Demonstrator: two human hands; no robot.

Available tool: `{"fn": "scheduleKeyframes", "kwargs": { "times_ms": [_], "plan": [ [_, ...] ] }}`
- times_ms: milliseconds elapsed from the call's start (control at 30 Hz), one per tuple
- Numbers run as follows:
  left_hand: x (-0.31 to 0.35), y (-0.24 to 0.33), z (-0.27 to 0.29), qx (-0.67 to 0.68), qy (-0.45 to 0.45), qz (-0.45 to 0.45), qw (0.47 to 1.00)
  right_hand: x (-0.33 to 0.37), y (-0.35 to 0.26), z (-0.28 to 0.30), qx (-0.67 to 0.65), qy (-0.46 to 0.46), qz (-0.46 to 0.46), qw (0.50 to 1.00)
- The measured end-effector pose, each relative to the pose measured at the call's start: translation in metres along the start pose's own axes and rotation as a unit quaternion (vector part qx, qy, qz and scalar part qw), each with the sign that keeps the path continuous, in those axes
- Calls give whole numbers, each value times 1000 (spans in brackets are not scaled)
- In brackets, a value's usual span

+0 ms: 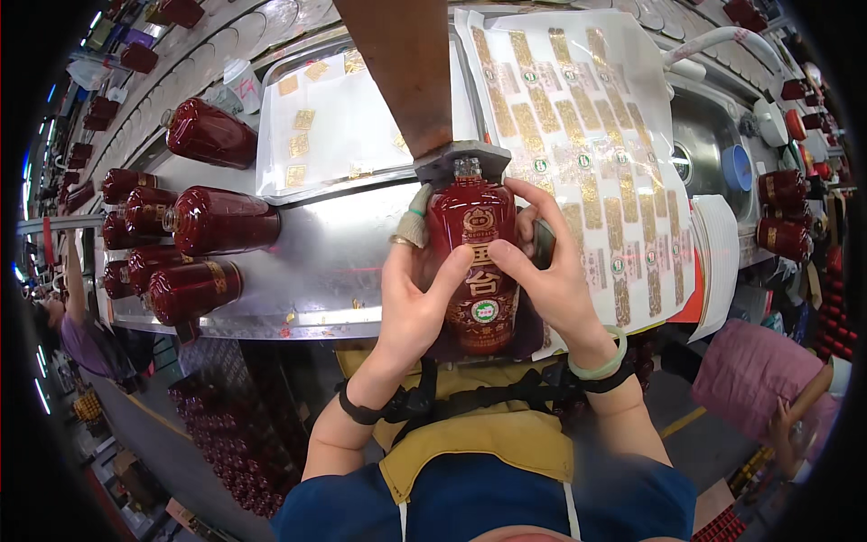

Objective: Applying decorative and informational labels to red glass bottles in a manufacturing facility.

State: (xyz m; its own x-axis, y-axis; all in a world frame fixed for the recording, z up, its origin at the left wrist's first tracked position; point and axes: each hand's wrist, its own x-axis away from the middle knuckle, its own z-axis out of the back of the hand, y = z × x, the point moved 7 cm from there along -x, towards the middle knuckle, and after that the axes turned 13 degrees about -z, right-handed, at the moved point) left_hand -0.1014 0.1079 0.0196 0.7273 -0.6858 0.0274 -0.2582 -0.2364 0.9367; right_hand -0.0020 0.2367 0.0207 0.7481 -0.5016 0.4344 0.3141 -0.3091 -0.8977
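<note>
A dark red glazed bottle (472, 237) lies in a grey holder (462, 160) at the middle of the steel bench, its neck pointing away from me. Gold label pieces and a small round green-and-white sticker are on its front. My left hand (411, 294) grips the bottle's left side, thumb pressed across the gold label; one finger is wrapped in cloth tape. My right hand (546, 271) holds the right side, with its thumb on the label and fingers curled over the shoulder. A pale green bangle sits on my right wrist.
Several more red bottles (221, 221) lie on their sides at the left of the bench. A tray (271, 172) with loose gold labels is behind. A large sheet of gold labels (587, 135) lies on the right. A brown post (402, 63) rises behind the holder. Another person (759, 379) stands at right.
</note>
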Motion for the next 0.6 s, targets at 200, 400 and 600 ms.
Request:
{"fn": "scheduleKeyframes", "kwargs": {
  "times_ms": [200, 400, 600],
  "plan": [
    [-1, 2, -2, -5, -9, -10, 1000, 0, -2, 1, 29, 14, 15, 999],
    [-1, 2, -2, -3, 9, -4, 1000, 0, -2, 1, 28, 12, 16, 999],
    [-1, 4, -5, 18, 14, 6, 1000, -12, -15, 7, 33, -2, 14, 999]
  ]
}}
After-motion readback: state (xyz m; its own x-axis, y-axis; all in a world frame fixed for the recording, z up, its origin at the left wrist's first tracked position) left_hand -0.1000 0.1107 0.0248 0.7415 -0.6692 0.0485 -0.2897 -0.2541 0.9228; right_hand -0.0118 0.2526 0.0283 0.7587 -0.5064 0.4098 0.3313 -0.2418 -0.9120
